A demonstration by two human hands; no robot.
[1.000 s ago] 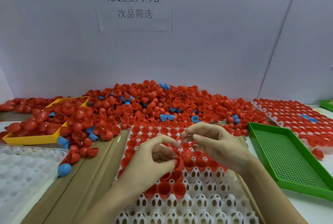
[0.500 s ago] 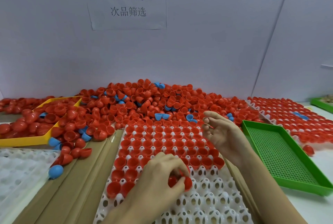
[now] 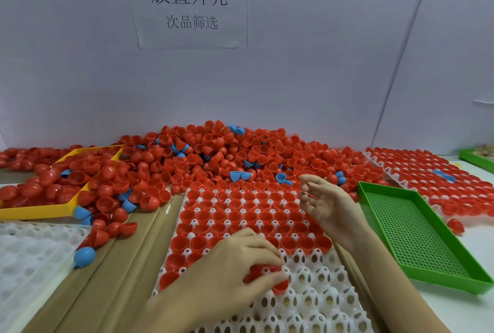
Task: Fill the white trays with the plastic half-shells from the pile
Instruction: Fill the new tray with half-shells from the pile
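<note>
A big pile of red and blue half-shells (image 3: pixel 213 156) lies along the back wall. In front of it the white tray (image 3: pixel 307 303) has its far rows filled with red shells and its near sockets bare. My left hand (image 3: pixel 235 265) curls over the tray's front filled row and grips red half-shells (image 3: pixel 270 276) just above the sockets. My right hand (image 3: pixel 326 201) hovers palm up over the tray's right edge, fingers loosely curled; a small red sliver shows between its fingertips, too small to identify.
A yellow tray (image 3: pixel 56 209) heaped with shells sits at the left, and a second white tray (image 3: pixel 32 260) at the near left. A green perforated tray (image 3: pixel 417 233) lies right of my hands. Behind it is a filled white tray (image 3: pixel 438 180). Brown cardboard (image 3: pixel 128 265) underlies the middle tray.
My left hand carried shells from mid-tray down to the front filled row. My right hand pulled away from it, back and right toward the pile's edge, and turned palm up.
</note>
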